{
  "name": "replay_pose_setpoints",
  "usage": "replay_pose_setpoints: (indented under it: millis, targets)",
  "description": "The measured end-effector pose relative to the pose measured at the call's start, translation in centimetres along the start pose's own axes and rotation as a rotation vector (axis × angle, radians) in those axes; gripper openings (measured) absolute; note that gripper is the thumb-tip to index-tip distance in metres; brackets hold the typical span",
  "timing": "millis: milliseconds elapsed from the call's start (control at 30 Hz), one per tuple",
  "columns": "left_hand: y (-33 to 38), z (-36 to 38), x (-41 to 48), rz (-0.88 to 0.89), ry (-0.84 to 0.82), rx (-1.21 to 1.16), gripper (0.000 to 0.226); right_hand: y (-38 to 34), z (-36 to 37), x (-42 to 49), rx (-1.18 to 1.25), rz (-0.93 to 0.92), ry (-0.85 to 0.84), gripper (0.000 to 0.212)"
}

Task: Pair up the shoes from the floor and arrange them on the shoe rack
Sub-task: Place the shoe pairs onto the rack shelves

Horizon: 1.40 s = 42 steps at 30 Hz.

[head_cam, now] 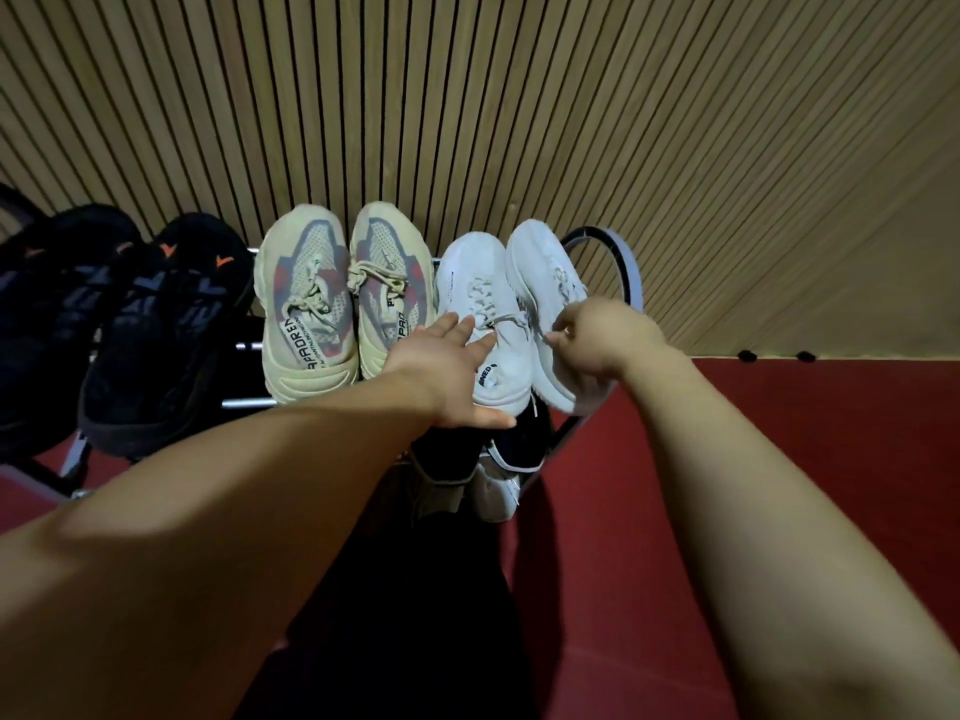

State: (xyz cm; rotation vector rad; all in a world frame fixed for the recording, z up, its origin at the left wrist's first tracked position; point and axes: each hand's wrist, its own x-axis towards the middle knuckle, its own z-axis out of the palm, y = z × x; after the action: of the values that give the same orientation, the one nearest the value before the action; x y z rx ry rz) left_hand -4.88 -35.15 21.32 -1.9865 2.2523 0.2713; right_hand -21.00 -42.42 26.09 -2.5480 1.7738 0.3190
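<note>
Three pairs stand toes-to-wall on the top of the shoe rack (626,262): black sneakers with orange marks (156,324) at the left, cream sneakers with grey and red panels (343,293) in the middle, white sneakers at the right. My left hand (447,366) lies flat and open against the heel side of the left white sneaker (475,288). My right hand (597,340) is closed on the right white sneaker (545,272), which leans tilted on its side against its partner.
A ribbed wooden wall rises right behind the rack. On a lower shelf under the white pair sit dark shoes with white soles (488,459). Red floor (779,433) spreads to the right of the rack and below my arms.
</note>
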Motion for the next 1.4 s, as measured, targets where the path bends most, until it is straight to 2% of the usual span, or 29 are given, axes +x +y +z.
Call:
replay_pose_setpoints:
  millis: [33,133,267,367,467,533,600,767,967,1033,1100,1167,1200,1233,1300,1367,1400]
  targets:
    - [0.0,-0.2,0.1,0.004,-0.026,0.007,0.108,-0.1,0.3,0.2,0.086,-0.025,0.010,0.049]
    - [0.0,-0.8,0.4,0.030,-0.106,0.029,0.108,-0.8,0.9,0.8,0.236,-0.079,-0.140,0.062]
    - [-0.9,-2.2,0.7,0.117,-0.166,0.115,0.103,-1.4,-0.7,2.5,0.038,-0.070,-0.281,0.069]
    - [-1.7,-2.2,0.4,0.159,-0.093,0.134,0.101,-1.8,-1.4,3.6,0.055,-0.051,-0.357,0.077]
    - [-2.5,-0.4,0.1,0.178,0.026,0.018,0.103,-1.5,-1.4,4.5,0.104,0.008,-0.341,0.089]
    - [-2.8,0.7,0.0,0.194,0.123,-0.046,0.110,-1.5,-1.7,4.9,0.023,-0.017,-0.323,0.084]
    - [-2.9,0.8,0.0,0.202,0.157,-0.045,0.113,-1.8,-2.4,4.8,-0.037,-0.050,-0.317,0.069]
    - [-3.2,1.1,-0.3,0.250,0.220,-0.085,0.102,-2.9,-3.4,4.1,-0.027,-0.011,-0.348,0.062]
    - [-3.7,2.1,-1.9,0.185,0.251,0.095,0.087,-4.7,-1.3,2.7,-0.022,0.137,-0.164,0.047]
    - [-5.1,3.6,-3.9,0.285,0.350,0.169,0.084,-5.4,-0.5,1.7,0.104,0.189,-0.053,0.045]
    - [-6.9,5.8,-6.5,0.469,0.473,0.258,0.082,-6.4,0.0,0.3,0.242,0.246,0.065,0.046]
    - [-9.1,9.0,-9.1,0.594,0.534,0.264,0.077,-8.0,0.7,-1.4,0.364,0.313,0.242,0.046]
    - [-10.0,10.8,-10.2,0.580,0.500,0.250,0.077,-8.7,1.2,-2.5,0.393,0.323,0.363,0.047]
    - [-11.1,12.5,-11.4,0.529,0.444,0.230,0.077,-9.7,2.0,-3.9,0.380,0.299,0.495,0.048]
    - [-13.3,15.0,-13.4,0.325,0.293,0.145,0.084,-12.1,4.3,-7.0,0.295,0.086,0.730,0.051]
    - [-15.7,16.9,-14.7,0.057,0.128,0.042,0.097,-15.0,7.2,-10.1,0.238,-0.236,0.774,0.049]
    - [-17.2,17.9,-15.3,-0.057,0.056,-0.019,0.101,-16.2,8.9,-11.1,0.192,-0.395,0.712,0.047]
